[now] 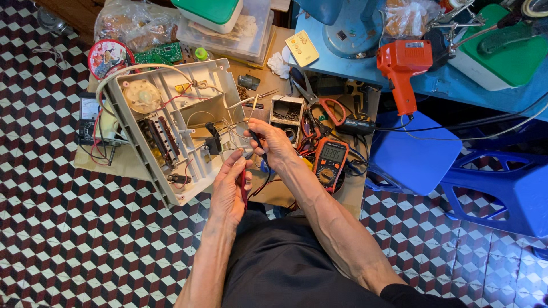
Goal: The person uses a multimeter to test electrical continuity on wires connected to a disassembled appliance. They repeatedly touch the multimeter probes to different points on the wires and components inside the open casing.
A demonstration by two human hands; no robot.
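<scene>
An opened white plastic appliance casing (171,122) lies tilted on the floor, showing wires, a round beige part and a dark switch block. My left hand (231,188) grips a red test probe (244,188) at the casing's lower right edge. My right hand (273,142) grips a black test probe (257,140) and points it at thin wires coming out of the casing. An orange digital multimeter (331,161) lies just right of my right hand.
An orange soldering gun (402,68) rests on a blue table edge. Red-handled scissors (319,102), a small box of parts (287,114), an analogue meter (89,117), a blue stool (414,151) and stacked plastic containers (228,25) surround the work. The floor is checkered tile.
</scene>
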